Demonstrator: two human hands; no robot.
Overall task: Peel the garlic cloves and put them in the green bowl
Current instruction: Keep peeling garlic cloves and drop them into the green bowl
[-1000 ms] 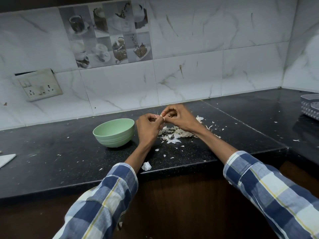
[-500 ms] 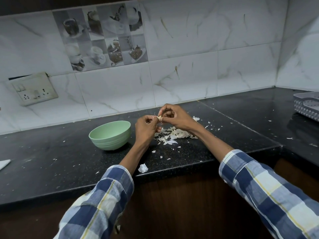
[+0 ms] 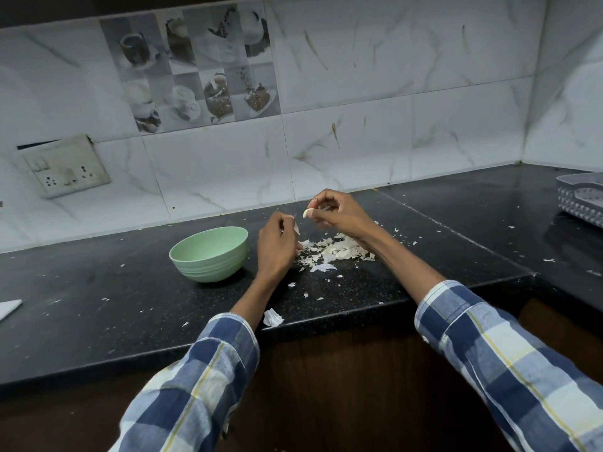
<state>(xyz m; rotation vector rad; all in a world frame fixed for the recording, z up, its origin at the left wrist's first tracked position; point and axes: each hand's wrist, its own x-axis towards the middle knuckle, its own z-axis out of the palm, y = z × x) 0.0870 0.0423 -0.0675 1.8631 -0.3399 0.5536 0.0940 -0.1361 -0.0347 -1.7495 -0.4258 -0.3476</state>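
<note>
My right hand (image 3: pixel 339 212) pinches a pale garlic clove (image 3: pixel 307 213) above the black counter (image 3: pixel 98 314). A short gap to its left, my left hand (image 3: pixel 275 244) pinches a thin white piece of garlic skin (image 3: pixel 296 226). Below and between both hands lies a heap of white garlic peels (image 3: pixel 336 251). The green bowl (image 3: pixel 208 254) stands on the counter just left of my left hand; its inside is hidden from this angle.
Loose peel flakes are scattered over the counter, with one larger piece (image 3: pixel 272 318) at the front edge. A grey plastic basket (image 3: pixel 580 200) sits at the far right. A white object (image 3: pixel 8 308) lies at the left edge. A wall socket (image 3: pixel 63 166) is on the tiled backsplash.
My hands were joined around the clove; now they have pulled apart, the right keeping the clove and the left drawing away a strip of skin.
</note>
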